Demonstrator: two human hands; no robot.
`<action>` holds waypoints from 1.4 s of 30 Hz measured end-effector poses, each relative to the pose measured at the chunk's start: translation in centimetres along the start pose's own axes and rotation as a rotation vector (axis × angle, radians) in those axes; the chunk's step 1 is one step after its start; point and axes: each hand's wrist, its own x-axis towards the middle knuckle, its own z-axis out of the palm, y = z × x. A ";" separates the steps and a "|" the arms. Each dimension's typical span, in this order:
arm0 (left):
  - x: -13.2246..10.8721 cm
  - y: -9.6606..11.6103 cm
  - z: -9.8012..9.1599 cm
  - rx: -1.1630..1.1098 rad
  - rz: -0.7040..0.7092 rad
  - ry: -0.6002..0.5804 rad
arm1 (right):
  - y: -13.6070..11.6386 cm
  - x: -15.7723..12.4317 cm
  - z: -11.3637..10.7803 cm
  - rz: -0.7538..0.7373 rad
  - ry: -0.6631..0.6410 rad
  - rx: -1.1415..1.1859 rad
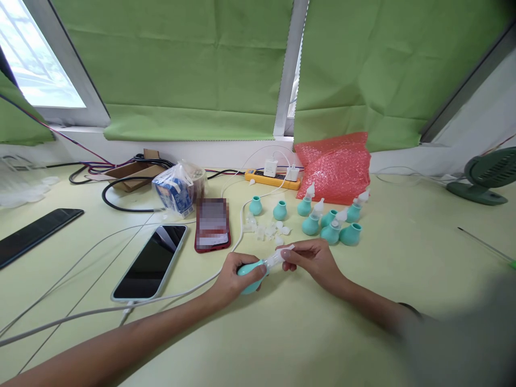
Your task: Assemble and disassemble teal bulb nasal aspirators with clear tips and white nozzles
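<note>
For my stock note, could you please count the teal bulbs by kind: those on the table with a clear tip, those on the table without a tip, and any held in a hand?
Tipped teal bulbs on the table: 4
Tipless teal bulbs on the table: 4
Held teal bulb, in the left hand: 1
Total: 9

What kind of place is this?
Maybe a small workroom, or a desk at home: a pale table stands by a window with green blinds, and it holds several teal bulbs and a yellow power strip.
</note>
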 end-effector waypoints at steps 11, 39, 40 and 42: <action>-0.3 -0.2 0.4 0.173 0.098 -0.051 | -0.7 -0.3 0.2 0.076 0.019 -0.074; -0.6 0.1 1.8 0.945 0.287 0.000 | -4.7 14.2 -8.4 -0.151 0.254 -1.459; -0.6 0.2 1.9 0.959 0.266 0.013 | -4.7 14.2 -8.4 -0.162 0.264 -1.462; -0.6 0.3 1.9 0.992 0.247 0.021 | -4.8 14.1 -8.4 -0.185 0.273 -1.466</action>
